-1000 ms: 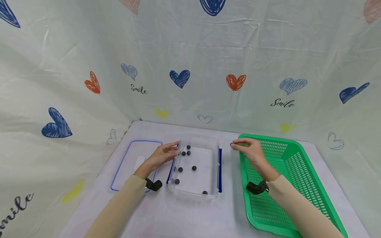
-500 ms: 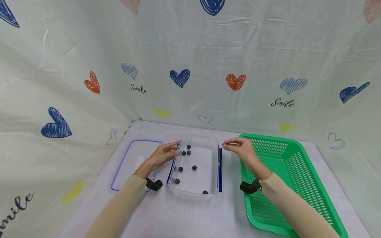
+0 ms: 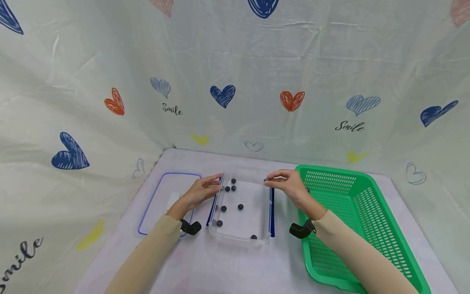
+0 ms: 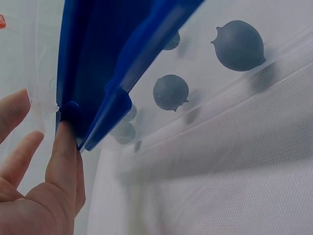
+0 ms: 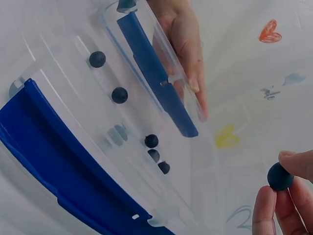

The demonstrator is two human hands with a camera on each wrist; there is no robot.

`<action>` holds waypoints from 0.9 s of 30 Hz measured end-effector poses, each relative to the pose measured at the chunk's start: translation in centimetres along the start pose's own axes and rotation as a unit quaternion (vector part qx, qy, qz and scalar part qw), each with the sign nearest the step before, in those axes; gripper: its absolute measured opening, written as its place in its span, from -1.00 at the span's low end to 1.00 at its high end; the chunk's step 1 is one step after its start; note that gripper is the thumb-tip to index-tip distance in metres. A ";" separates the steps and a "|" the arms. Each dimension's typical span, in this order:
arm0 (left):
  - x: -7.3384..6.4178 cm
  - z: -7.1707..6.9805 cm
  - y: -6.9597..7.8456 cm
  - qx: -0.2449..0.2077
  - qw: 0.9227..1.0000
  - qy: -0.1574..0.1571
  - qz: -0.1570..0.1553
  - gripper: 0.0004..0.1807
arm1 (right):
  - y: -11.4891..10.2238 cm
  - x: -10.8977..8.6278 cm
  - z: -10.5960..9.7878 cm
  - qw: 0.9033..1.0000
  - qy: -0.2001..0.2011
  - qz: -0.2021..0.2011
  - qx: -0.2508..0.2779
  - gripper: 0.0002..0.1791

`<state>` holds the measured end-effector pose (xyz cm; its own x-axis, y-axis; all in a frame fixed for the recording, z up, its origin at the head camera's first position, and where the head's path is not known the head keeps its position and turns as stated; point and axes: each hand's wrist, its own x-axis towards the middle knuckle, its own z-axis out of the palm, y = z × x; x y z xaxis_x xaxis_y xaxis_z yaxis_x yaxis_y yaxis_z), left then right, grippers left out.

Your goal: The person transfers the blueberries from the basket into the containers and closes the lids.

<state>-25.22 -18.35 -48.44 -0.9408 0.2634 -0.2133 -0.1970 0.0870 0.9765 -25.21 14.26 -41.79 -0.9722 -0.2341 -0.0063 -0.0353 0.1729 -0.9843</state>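
Note:
A clear plastic box (image 3: 253, 241) with blue side latches (image 5: 73, 161) stands lidless, several small dark balls (image 3: 240, 207) lying on its floor. My left hand (image 3: 200, 192) is at the box's left side, fingers fairly straight; in the left wrist view a fingertip touches the blue latch (image 4: 98, 63). Over the box's far right edge, my right hand (image 3: 290, 185) pinches one dark ball (image 5: 280, 176) between thumb and fingers. Seen close in the left wrist view, a ball (image 4: 238, 46) has small pointed nubs.
A green slotted basket (image 3: 389, 228) stands right of the box, under my right forearm; a dark ball (image 3: 307, 189) shows near its left wall. The clear lid with a blue rim (image 3: 150, 200) lies on the table to the left. A heart-printed curtain (image 3: 257, 61) hangs behind.
My right hand has moved left with its pinched ball, from beside the green basket to the box's right edge. The left hand and the balls in the box stay put.

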 end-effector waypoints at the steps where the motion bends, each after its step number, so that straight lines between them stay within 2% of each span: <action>1: 0.0 0.0 0.0 -0.001 1.000 -0.001 0.000 -0.33 | 0.0 0.1 0.1 1.000 -0.001 0.000 -0.001 -0.70; 12: -0.1 0.1 0.2 -0.006 1.000 0.003 -0.004 -0.33 | -0.1 0.4 1.0 1.000 -0.004 0.016 -0.011 -0.69; 16: -0.1 0.1 0.3 -0.002 1.000 0.001 -0.003 -0.33 | 0.0 0.4 0.7 1.000 0.000 0.016 -0.014 -0.72; 27: -0.1 0.1 0.3 0.002 1.000 0.001 -0.003 -0.33 | 0.2 0.0 -1.0 1.000 0.010 0.005 -0.003 -0.62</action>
<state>-25.17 -18.24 -48.15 -0.9399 0.2613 -0.2199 -0.2024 0.0926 0.9749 -25.45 15.27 -41.81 -0.9768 -0.2136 -0.0133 -0.0260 0.1801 -0.9833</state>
